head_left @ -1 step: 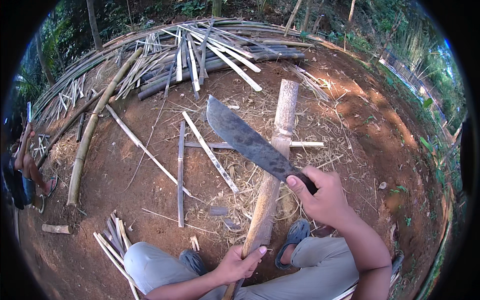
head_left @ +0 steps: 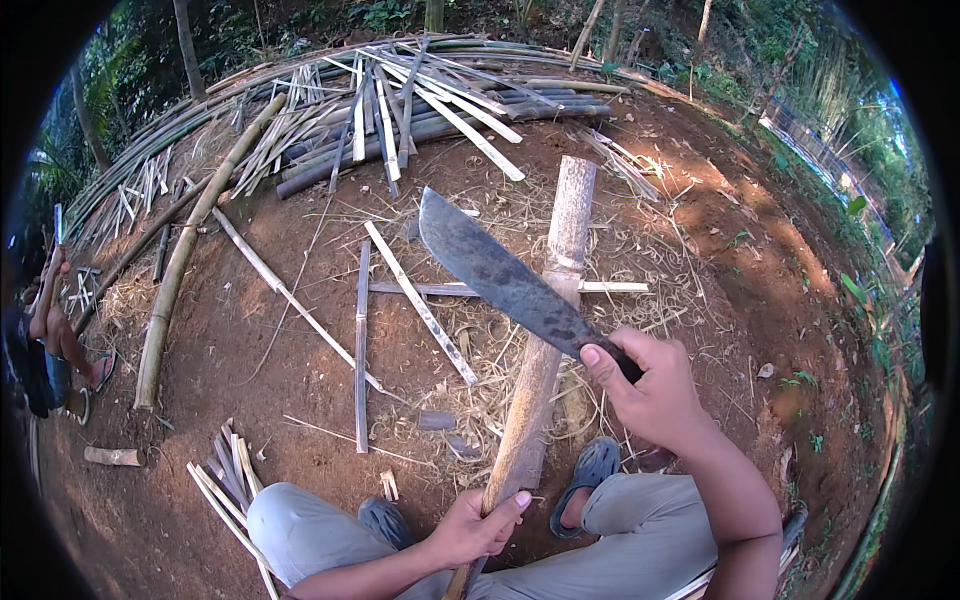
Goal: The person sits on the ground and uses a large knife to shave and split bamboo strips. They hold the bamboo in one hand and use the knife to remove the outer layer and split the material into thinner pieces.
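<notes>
In my right hand [head_left: 655, 390] is the dark handle of a machete [head_left: 490, 268]. Fingers wrap the handle and the thumb lies along it. Its broad, dark-stained blade points up and left, crossing over a bamboo pole [head_left: 522, 415]. My left hand [head_left: 480, 527] grips the pole's near end, low between my knees, well below the blade. The pole slants up and away from me. A thicker pale bamboo length [head_left: 572, 215] lies in line beyond it; I cannot tell whether both are one piece. Whether the blade touches the bamboo is also unclear.
Curly shavings [head_left: 480, 370] and loose strips [head_left: 425, 305] cover the reddish ground. A large pile of bamboo poles and split strips [head_left: 440, 115] lies at the back. More strips [head_left: 232, 480] lean by my left knee. At far left another person [head_left: 50, 335] sits holding a blade.
The machete and my right hand have shifted slightly to the right, with the blade tip a little higher. My left hand and the bamboo pole stay nearly still.
</notes>
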A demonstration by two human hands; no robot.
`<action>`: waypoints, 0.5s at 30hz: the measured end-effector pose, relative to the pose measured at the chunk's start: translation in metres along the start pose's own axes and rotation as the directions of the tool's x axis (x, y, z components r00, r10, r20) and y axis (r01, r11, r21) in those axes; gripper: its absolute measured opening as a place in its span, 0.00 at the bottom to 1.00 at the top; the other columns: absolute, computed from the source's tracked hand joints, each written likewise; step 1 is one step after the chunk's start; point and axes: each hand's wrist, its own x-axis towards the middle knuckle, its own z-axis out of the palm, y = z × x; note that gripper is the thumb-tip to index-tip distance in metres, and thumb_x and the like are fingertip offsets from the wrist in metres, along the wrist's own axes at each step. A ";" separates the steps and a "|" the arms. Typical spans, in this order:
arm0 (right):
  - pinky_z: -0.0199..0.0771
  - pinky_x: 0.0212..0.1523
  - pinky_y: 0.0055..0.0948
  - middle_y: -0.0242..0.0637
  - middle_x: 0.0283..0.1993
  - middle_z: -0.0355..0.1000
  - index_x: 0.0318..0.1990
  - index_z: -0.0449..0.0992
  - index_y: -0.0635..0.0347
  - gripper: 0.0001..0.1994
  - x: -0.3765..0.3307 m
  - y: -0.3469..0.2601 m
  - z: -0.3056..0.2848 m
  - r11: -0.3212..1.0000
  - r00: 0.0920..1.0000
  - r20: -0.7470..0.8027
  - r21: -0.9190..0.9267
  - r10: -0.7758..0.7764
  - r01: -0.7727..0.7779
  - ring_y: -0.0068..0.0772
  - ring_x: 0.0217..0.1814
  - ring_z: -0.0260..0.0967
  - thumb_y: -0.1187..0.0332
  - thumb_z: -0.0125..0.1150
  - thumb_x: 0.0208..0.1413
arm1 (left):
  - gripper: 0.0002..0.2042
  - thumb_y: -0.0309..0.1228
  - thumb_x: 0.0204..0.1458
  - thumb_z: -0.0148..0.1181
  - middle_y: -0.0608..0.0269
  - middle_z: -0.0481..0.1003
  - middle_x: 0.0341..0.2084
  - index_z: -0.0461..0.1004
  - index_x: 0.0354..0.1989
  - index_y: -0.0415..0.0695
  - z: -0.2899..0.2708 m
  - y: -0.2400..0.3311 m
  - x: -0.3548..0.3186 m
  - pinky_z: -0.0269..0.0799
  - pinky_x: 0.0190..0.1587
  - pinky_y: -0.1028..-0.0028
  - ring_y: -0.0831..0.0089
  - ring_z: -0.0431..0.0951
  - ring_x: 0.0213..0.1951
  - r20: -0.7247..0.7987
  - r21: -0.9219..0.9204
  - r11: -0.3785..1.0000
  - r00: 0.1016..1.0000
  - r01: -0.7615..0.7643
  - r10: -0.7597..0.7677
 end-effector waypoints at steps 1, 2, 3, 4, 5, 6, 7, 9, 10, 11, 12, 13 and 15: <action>0.59 0.18 0.32 0.34 0.14 0.65 0.29 0.77 0.63 0.20 0.000 0.001 -0.005 1.000 0.998 -0.055 -0.006 0.025 -0.025 0.22 0.15 0.59 0.54 0.62 0.64 | 0.17 0.42 0.68 0.53 0.77 0.57 0.13 0.67 0.28 0.44 0.000 0.000 0.000 0.46 0.15 0.78 0.88 0.53 0.14 0.011 0.015 1.000 1.000 -0.005 0.004; 0.58 0.18 0.31 0.34 0.14 0.64 0.29 0.77 0.64 0.20 0.000 0.003 -0.010 0.999 0.996 -0.074 -0.012 0.050 -0.051 0.21 0.16 0.58 0.53 0.62 0.64 | 0.18 0.42 0.68 0.53 0.76 0.57 0.13 0.66 0.28 0.44 0.000 0.001 0.000 0.46 0.15 0.78 0.87 0.53 0.14 0.010 0.015 1.000 1.000 0.012 -0.012; 0.57 0.18 0.30 0.33 0.14 0.64 0.29 0.77 0.64 0.20 -0.001 0.007 -0.016 0.997 0.993 -0.097 -0.017 0.073 -0.075 0.21 0.16 0.57 0.53 0.63 0.64 | 0.19 0.43 0.68 0.52 0.76 0.57 0.13 0.66 0.27 0.43 0.000 0.001 0.000 0.46 0.15 0.78 0.87 0.53 0.13 0.005 0.008 1.000 1.000 0.023 -0.024; 0.54 0.19 0.28 0.32 0.14 0.63 0.28 0.76 0.64 0.21 0.000 0.011 -0.020 0.988 0.982 -0.114 -0.007 0.152 -0.154 0.20 0.16 0.54 0.53 0.63 0.64 | 0.20 0.45 0.69 0.50 0.76 0.57 0.13 0.65 0.27 0.43 0.001 0.002 0.000 0.48 0.15 0.78 0.86 0.54 0.13 0.036 0.036 0.999 0.999 0.004 -0.005; 0.55 0.19 0.28 0.32 0.14 0.63 0.28 0.76 0.64 0.21 0.000 0.016 -0.025 0.995 0.984 -0.153 0.001 0.097 -0.098 0.19 0.16 0.55 0.53 0.62 0.64 | 0.21 0.46 0.69 0.49 0.75 0.57 0.13 0.64 0.27 0.44 0.002 0.002 0.001 0.49 0.15 0.78 0.86 0.54 0.13 0.040 0.058 0.998 0.999 0.013 -0.015; 0.56 0.19 0.28 0.32 0.14 0.64 0.28 0.76 0.64 0.21 0.000 0.021 -0.031 0.995 0.980 -0.176 -0.009 0.097 -0.100 0.19 0.16 0.57 0.54 0.62 0.64 | 0.21 0.46 0.69 0.48 0.75 0.57 0.13 0.64 0.27 0.44 0.004 0.003 0.002 0.50 0.15 0.78 0.85 0.54 0.13 0.045 0.069 0.997 0.999 0.016 -0.020; 0.57 0.19 0.28 0.32 0.14 0.65 0.28 0.76 0.64 0.21 0.000 0.027 -0.035 0.984 0.967 -0.196 -0.046 0.162 -0.174 0.19 0.16 0.58 0.54 0.62 0.65 | 0.22 0.47 0.70 0.47 0.75 0.57 0.13 0.64 0.26 0.44 0.006 0.003 0.002 0.51 0.15 0.78 0.85 0.55 0.13 0.062 0.076 0.997 0.998 0.022 -0.027; 0.63 0.20 0.24 0.30 0.15 0.68 0.31 0.76 0.64 0.19 -0.001 0.035 -0.043 0.989 0.973 -0.183 0.070 0.142 -0.132 0.17 0.17 0.66 0.55 0.61 0.65 | 0.23 0.48 0.70 0.45 0.74 0.56 0.13 0.62 0.26 0.45 0.009 0.003 0.004 0.53 0.15 0.78 0.84 0.56 0.13 0.082 0.110 0.994 0.997 0.006 -0.016; 0.65 0.20 0.24 0.29 0.16 0.69 0.32 0.76 0.65 0.19 -0.001 0.038 -0.046 0.986 0.970 -0.186 0.088 0.158 -0.144 0.17 0.18 0.68 0.55 0.61 0.66 | 0.23 0.49 0.70 0.44 0.74 0.55 0.12 0.61 0.25 0.45 0.010 0.003 0.004 0.54 0.15 0.78 0.84 0.56 0.13 0.097 0.120 0.993 0.995 -0.011 -0.001; 0.66 0.21 0.23 0.29 0.16 0.70 0.33 0.76 0.65 0.18 -0.001 0.040 -0.048 0.982 0.967 -0.187 0.108 0.171 -0.153 0.17 0.18 0.69 0.56 0.61 0.66 | 0.23 0.49 0.71 0.43 0.74 0.55 0.13 0.60 0.25 0.46 0.011 0.003 0.005 0.55 0.16 0.78 0.84 0.56 0.13 0.100 0.123 0.992 0.995 0.000 -0.012; 0.67 0.20 0.22 0.28 0.16 0.70 0.34 0.76 0.65 0.18 -0.002 0.040 -0.050 0.982 0.966 -0.188 0.100 0.175 -0.158 0.16 0.18 0.69 0.56 0.61 0.66 | 0.23 0.49 0.71 0.42 0.74 0.55 0.13 0.60 0.25 0.46 0.011 0.003 0.006 0.55 0.16 0.78 0.83 0.56 0.13 0.102 0.121 0.993 0.995 0.001 -0.014; 0.67 0.20 0.22 0.28 0.16 0.70 0.34 0.76 0.65 0.18 -0.002 0.040 -0.051 0.980 0.965 -0.191 0.115 0.182 -0.162 0.17 0.18 0.69 0.56 0.61 0.65 | 0.24 0.49 0.71 0.41 0.74 0.55 0.13 0.59 0.24 0.46 0.011 0.002 0.006 0.55 0.16 0.78 0.83 0.56 0.13 0.112 0.109 0.994 0.994 -0.008 -0.004; 0.66 0.20 0.23 0.29 0.16 0.70 0.33 0.76 0.64 0.17 -0.004 0.039 -0.052 0.975 0.965 -0.184 0.154 0.186 -0.158 0.17 0.18 0.69 0.56 0.61 0.65 | 0.24 0.49 0.71 0.40 0.74 0.55 0.13 0.58 0.25 0.47 0.010 0.002 0.008 0.56 0.17 0.78 0.83 0.57 0.13 0.107 0.117 0.993 0.994 0.020 -0.033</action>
